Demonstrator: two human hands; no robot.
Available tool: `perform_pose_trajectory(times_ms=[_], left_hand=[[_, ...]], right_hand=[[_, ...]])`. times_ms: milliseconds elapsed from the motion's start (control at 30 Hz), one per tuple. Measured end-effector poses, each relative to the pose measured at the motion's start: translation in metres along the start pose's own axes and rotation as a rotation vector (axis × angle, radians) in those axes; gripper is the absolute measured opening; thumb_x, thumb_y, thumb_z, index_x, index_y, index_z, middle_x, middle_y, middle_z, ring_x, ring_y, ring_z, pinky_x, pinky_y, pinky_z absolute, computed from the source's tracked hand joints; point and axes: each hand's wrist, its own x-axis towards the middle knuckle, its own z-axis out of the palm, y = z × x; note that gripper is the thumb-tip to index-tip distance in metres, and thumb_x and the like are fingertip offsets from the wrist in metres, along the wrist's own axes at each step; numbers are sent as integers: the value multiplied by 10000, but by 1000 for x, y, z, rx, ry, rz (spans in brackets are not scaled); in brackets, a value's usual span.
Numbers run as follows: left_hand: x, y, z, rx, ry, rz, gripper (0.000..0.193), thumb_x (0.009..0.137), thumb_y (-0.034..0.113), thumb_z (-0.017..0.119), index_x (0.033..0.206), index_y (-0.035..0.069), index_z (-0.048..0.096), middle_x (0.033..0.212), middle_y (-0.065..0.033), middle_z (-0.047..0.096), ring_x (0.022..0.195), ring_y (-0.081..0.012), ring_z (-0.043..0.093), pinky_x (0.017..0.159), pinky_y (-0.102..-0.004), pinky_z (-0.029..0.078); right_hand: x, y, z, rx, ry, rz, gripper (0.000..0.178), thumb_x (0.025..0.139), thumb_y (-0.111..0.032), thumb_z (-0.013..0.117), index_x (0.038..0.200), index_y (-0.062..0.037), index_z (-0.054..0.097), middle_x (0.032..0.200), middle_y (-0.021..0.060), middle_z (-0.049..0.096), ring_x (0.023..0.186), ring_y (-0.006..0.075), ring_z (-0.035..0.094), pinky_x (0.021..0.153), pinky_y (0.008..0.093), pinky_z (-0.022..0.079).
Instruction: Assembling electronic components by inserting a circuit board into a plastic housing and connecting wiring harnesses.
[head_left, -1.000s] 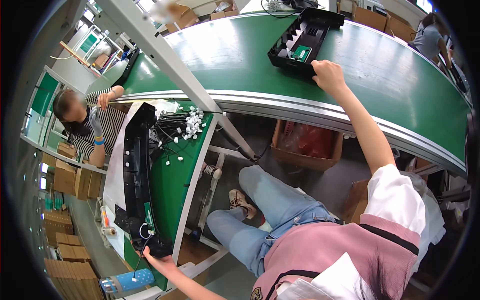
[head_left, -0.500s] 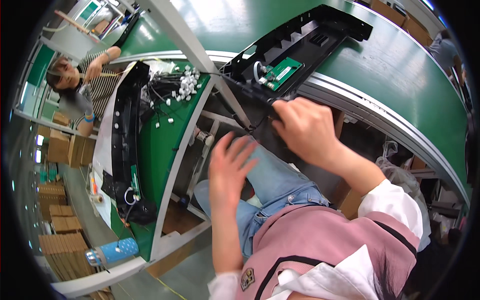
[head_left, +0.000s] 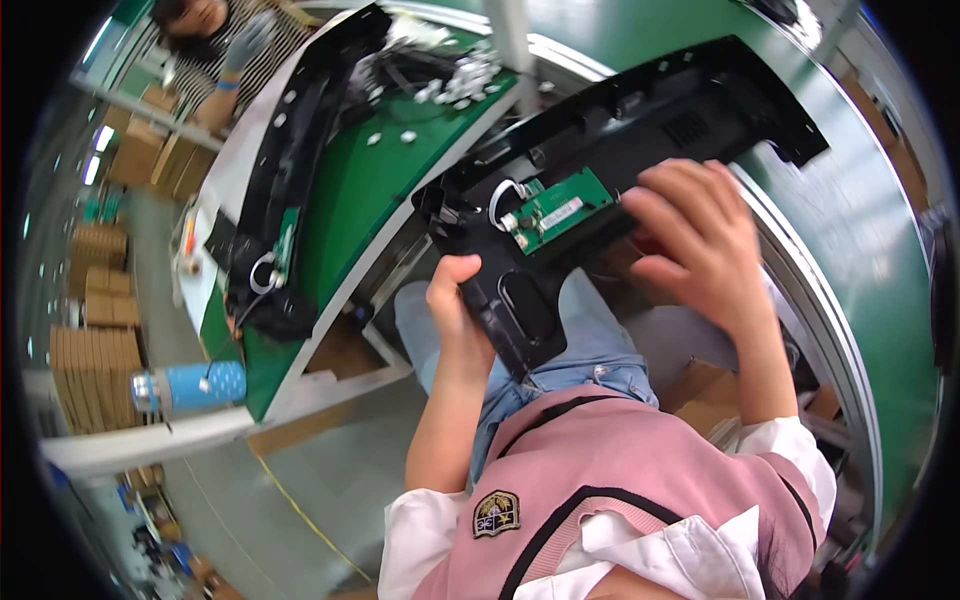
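- The left hand [head_left: 458, 305] is gripping the near end of a black housing [head_left: 640, 135], its thumb pressing over the edge.
- The right hand [head_left: 705, 235], blurred, is hovering beside the green circuit board [head_left: 562, 208], fingers half spread; whether it is touching the housing, I cannot tell. It is hiding part of the lower edge.
- The housing is slanting above the jeans [head_left: 605, 335], its far end reaching over the long worktop [head_left: 870, 270].
- A pale post [head_left: 510, 45] is standing close behind.
- Leftward, a second housing [head_left: 295, 150] is lying on the worktop [head_left: 365, 190], white connectors [head_left: 465, 80] heaping nearby.
- A blue bottle [head_left: 205, 386] is lying by the near corner.
- Beyond, a co-worker's gloved hand [head_left: 250, 40] is showing.
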Motion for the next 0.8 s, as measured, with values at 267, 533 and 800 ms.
perform_pose_trajectory(times_ms=[267, 533, 800], left_hand=[[-92, 12, -109, -313, 151, 111, 579, 755, 302, 513, 1258, 20, 562, 1116, -103, 655, 991, -238, 657, 865, -339, 541], [-150, 35, -186, -282, 359, 328, 687, 709, 291, 520, 1328, -8, 513, 1205, -146, 628, 1065, -282, 636, 928, -366, 527], [-145, 38, -210, -387, 342, 383, 675, 674, 224, 551, 1299, -31, 526, 1177, -168, 644, 1012, -306, 662, 880, -388, 563]], right_hand=[[24, -20, 39, 154, -12, -258, 391, 545, -72, 720, 927, -1, 676, 977, 120, 644, 870, 298, 633, 695, 399, 526], [64, -80, 104, 276, 82, -564, 308, 529, -75, 702, 817, 28, 661, 853, 124, 638, 673, 233, 589, 552, 331, 465], [77, -98, 131, 342, 56, -538, 350, 496, -76, 686, 831, 24, 667, 864, 121, 638, 691, 240, 589, 561, 340, 466]])
